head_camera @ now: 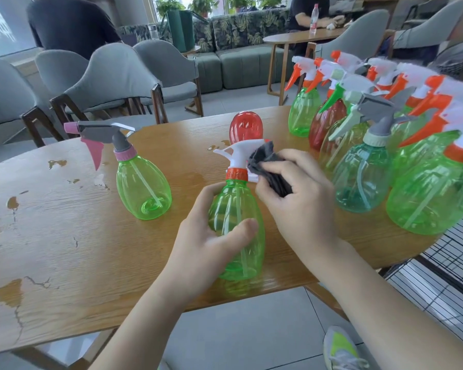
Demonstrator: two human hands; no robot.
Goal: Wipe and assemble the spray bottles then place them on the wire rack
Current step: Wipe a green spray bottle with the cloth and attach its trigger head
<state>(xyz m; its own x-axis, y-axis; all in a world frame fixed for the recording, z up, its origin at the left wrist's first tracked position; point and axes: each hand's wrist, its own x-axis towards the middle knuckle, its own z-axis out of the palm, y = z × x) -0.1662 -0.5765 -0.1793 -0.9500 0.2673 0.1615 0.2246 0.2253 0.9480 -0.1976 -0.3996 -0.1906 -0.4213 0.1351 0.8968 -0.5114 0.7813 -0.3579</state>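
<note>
My left hand (210, 236) grips the body of a green spray bottle (234, 209) that has an orange collar and a white trigger head (238, 153). My right hand (294, 193) holds a dark grey cloth (265, 161) bunched against the back of that trigger head. The bottle stands near the front edge of the wooden table (64, 236). A red bottle (246, 128) lies behind it, its base towards me. Another green bottle with a pink and grey trigger (142, 188) stands to the left.
Several assembled spray bottles (385, 145) crowd the table's right end. A black wire rack (444, 265) sits low beside the table at the right. Grey chairs stand behind the table. The tabletop has worn patches at the left. People sit in the background.
</note>
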